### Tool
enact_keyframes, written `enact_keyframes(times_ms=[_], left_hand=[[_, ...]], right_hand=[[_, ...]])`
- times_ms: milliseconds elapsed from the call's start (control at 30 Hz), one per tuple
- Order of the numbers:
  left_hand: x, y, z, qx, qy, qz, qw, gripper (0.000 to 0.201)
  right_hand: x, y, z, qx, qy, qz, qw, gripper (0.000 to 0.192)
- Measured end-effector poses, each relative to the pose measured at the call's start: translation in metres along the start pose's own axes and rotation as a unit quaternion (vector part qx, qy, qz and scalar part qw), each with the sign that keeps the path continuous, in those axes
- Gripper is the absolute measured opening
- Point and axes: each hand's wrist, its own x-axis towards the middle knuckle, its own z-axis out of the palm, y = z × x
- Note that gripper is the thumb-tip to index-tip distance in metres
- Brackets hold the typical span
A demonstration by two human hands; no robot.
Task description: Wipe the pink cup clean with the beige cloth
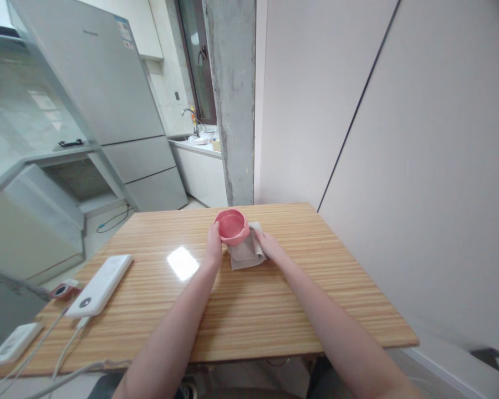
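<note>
A pink bowl (232, 226) is tilted toward me above the far middle of the wooden table, its inside showing. My left hand (214, 241) grips the bowl's left rim, thumb over the edge. Below and to the right of the bowl lies a folded beige cloth (246, 254), partly covered by it. My right hand (268, 244) is closed on the cloth's right edge; the fingertips are partly hidden in its folds.
On the table (299, 310), a white power bank (102, 285) with cables lies at the left, near a white power strip (14, 343) and a small red object (64, 289). A pale wall (399, 166) borders the right; a grey pillar (235, 105) stands behind.
</note>
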Motion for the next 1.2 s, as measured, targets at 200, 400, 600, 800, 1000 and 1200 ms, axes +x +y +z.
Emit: enact_keyframes(times_ms=[200, 400, 600, 800, 1000, 1200], left_hand=[[-0.008, -0.003, 0.004, 0.023, 0.015, 0.055, 0.998, 0.033], [-0.013, 0.0, 0.01, 0.037, -0.041, 0.025, 0.998, 0.033], [-0.014, -0.003, 0.009, 0.136, -0.143, -0.035, 0.98, 0.044], [-0.024, -0.009, -0.004, 0.324, -0.346, 0.126, 0.871, 0.039], [-0.024, -0.009, -0.008, 0.511, -0.423, 0.192, 0.723, 0.067], [-0.026, -0.006, -0.007, 0.546, -0.43, 0.211, 0.687, 0.047]], right_hand=[[-0.02, -0.011, -0.002, -0.177, -0.015, -0.326, 0.929, 0.053], [-0.03, -0.019, 0.007, -0.257, -0.107, -0.349, 0.895, 0.04], [-0.007, -0.021, -0.019, -0.282, 0.057, -0.33, 0.899, 0.027], [0.019, -0.012, -0.084, -0.339, 0.299, -0.249, 0.857, 0.027], [0.028, 0.004, -0.115, -0.374, 0.411, -0.148, 0.818, 0.037], [0.03, 0.007, -0.119, -0.382, 0.432, -0.106, 0.81, 0.043]])
